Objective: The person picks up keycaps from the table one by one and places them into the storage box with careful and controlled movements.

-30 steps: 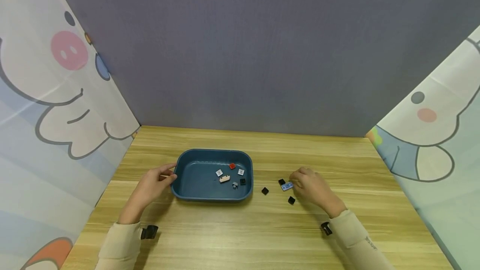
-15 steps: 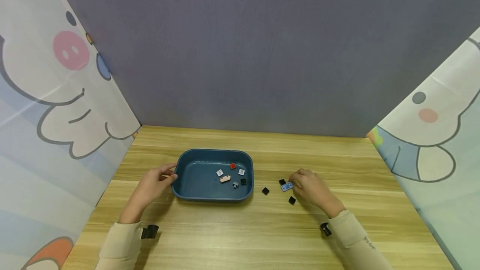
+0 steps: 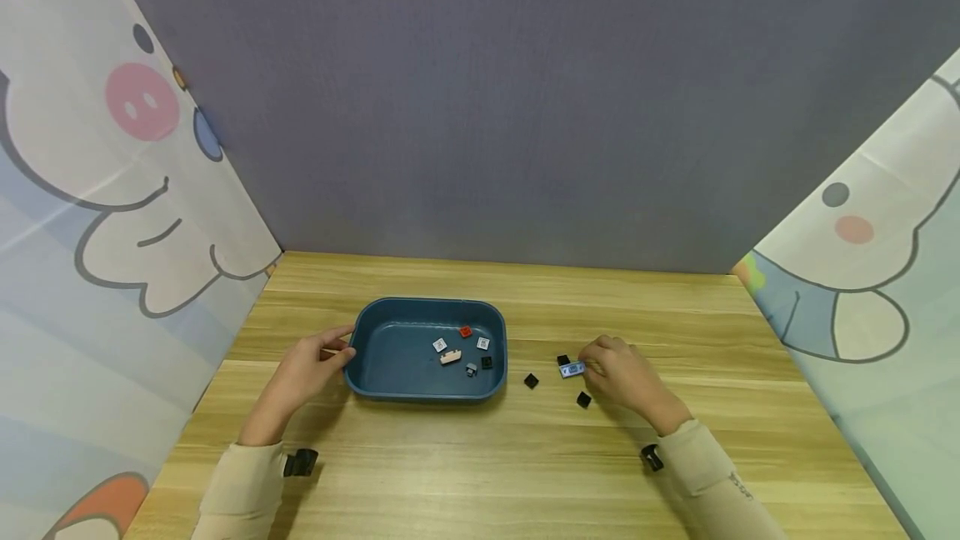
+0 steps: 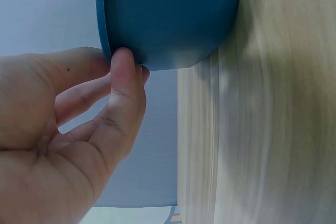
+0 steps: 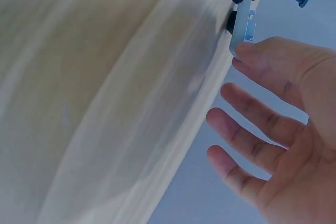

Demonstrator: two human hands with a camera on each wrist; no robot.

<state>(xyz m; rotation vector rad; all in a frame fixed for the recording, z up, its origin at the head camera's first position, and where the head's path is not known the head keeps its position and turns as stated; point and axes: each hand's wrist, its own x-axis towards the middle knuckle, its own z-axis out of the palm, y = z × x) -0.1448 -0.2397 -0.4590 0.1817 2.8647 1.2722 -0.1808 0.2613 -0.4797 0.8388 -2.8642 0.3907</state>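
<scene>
Blue brick (image 3: 572, 369): jutting left, long axis pointing roughly toward tray (image 4: 173, 19)
Right hand (image 3: 624, 375): nearer, pinching brick's right end
Left hand (image 3: 302, 373): pinching tray's left rim

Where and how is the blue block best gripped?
Probably by its right end, in a thumb-and-finger pinch from the right. The blue block is long and narrow, and in the head view a black block sits just beyond its left part. The right hand pinches that freer end now.
</scene>
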